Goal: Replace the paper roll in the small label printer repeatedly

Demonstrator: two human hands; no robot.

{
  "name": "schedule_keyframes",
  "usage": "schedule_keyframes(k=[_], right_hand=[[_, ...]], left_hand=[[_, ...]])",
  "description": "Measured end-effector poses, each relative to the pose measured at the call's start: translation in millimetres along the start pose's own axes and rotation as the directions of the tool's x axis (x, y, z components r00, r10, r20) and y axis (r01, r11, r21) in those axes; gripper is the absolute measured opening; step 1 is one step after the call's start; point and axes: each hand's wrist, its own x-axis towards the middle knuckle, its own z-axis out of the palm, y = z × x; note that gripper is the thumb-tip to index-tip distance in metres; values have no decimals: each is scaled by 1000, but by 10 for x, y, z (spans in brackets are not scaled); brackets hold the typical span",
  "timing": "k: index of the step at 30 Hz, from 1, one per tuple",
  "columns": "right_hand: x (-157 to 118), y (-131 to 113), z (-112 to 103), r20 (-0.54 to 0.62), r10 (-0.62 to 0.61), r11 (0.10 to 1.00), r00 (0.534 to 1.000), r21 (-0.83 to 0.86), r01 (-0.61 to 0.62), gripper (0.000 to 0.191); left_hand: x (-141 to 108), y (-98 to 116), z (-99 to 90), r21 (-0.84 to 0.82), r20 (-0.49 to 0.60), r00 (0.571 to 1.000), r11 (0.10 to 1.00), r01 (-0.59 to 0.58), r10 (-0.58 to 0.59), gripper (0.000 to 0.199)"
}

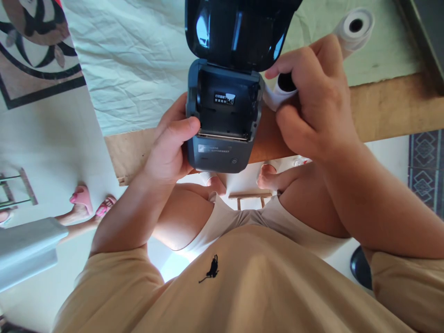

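Note:
A dark label printer point(222, 155) is held up over the table's near edge, its glossy black lid point(239, 32) swung up and its paper bay bare inside. My left hand point(173, 143) grips the printer's left side, the thumb resting on the rim of the bay. In my right hand point(312, 97) is a small white paper roll point(275, 99) with a dark core, pinched between thumb and fingers just right of the printer. Whether the roll touches the printer I cannot tell. Another white paper roll point(355, 30) stands on the table beyond my right hand.
A pale green cloth point(135, 55) covers most of the wooden table point(391, 106). At the far right lies a dark flat-edged object point(423, 37). Another person's feet in pink sandals point(81, 199) show on the floor at left, near a metal-legged stool point(17, 189).

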Motion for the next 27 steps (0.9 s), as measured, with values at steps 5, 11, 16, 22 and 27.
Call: schedule_keyframes(k=[5, 11, 16, 22, 27], right_hand=[[10, 23, 48, -69, -15, 998, 997, 60, 20, 16], [6, 37, 67, -81, -57, 998, 995, 18, 59, 18], [10, 44, 30, -119, -123, 991, 985, 39, 128, 29], [17, 72, 48, -35, -148, 985, 988, 90, 150, 46], [5, 49, 50, -92, -84, 996, 992, 17, 86, 37]], left_hand=[[19, -59, -43, 2, 2, 1000, 1000, -20, 20, 41], [21, -87, -77, -20, 7, 1000, 1000, -17, 18, 41], [16, -88, -106, -34, 12, 1000, 999, 9, -9, 39], [13, -71, -93, -16, 1, 1000, 1000, 26, -26, 39], [16, -72, -92, -10, 1, 1000, 1000, 28, -28, 41]])
